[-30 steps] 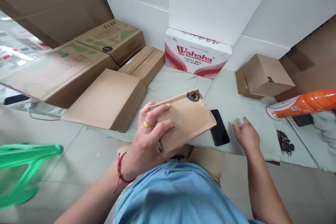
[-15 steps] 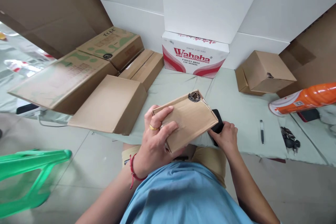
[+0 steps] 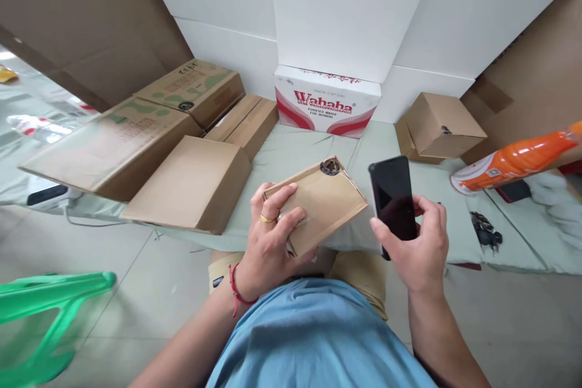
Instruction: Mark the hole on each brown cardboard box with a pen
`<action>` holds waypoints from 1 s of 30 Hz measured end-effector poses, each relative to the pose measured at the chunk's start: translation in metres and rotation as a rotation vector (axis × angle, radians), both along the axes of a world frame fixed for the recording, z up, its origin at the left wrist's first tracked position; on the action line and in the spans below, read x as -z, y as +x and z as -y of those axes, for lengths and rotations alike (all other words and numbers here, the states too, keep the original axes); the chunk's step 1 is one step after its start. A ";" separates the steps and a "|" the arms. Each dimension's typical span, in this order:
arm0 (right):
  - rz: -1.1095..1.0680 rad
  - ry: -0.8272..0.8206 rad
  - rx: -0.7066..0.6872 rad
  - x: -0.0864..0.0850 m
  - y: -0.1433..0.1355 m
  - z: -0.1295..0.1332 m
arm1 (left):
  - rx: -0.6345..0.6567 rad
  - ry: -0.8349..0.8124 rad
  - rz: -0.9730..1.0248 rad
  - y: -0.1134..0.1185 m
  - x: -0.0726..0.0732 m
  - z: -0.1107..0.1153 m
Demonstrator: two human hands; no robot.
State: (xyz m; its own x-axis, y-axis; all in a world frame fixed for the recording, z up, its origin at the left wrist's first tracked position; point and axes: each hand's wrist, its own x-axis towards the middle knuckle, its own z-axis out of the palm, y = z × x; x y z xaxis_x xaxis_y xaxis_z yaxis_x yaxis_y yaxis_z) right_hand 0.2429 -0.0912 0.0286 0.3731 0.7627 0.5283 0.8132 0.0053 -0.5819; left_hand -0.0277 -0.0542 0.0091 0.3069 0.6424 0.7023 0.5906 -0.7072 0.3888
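Note:
My left hand (image 3: 273,236) is closed around a small brown cardboard box (image 3: 322,206), its fingers lying over the top face. A blackened, burnt-looking hole marks the box's far corner. Just to the right, my right hand (image 3: 422,242) grips a black smartphone (image 3: 393,194) by its lower sides, thumb on the left edge. The phone's dark screen faces up toward me, and it is held apart from the box above the table's front edge.
On the pale green cloth (image 3: 291,157), several cardboard boxes (image 3: 191,176) stand at the left and a white-and-red Wahaha carton (image 3: 325,103) at the back. To the right are another box (image 3: 443,124), an orange bottle (image 3: 513,160) and keys (image 3: 485,233). A green stool (image 3: 54,291) stands lower left.
My right hand has lifted the phone from behind the small box and brought it up to the right, screen now showing. The left hand still holds the box in nearly the same place.

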 end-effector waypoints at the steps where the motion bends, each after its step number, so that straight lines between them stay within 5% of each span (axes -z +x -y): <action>1: 0.022 0.042 -0.037 -0.012 -0.012 0.002 | -0.006 0.007 -0.004 0.001 0.000 0.001; 4: 0.090 0.127 -0.114 -0.033 -0.042 0.005 | -0.011 0.030 -0.014 0.004 0.002 0.004; 8: 0.144 0.161 -0.169 -0.037 -0.063 0.004 | -0.009 0.046 -0.016 0.006 0.003 0.009; 22: 0.175 0.170 -0.176 -0.032 -0.053 0.002 | -0.034 0.035 -0.043 0.003 0.003 0.009; 26: 0.152 0.158 -0.100 -0.016 -0.027 -0.005 | -0.108 0.043 -0.037 -0.002 0.001 0.007; 30: 0.125 -0.047 0.039 0.028 0.017 -0.016 | -0.262 -0.010 0.011 -0.011 0.001 0.013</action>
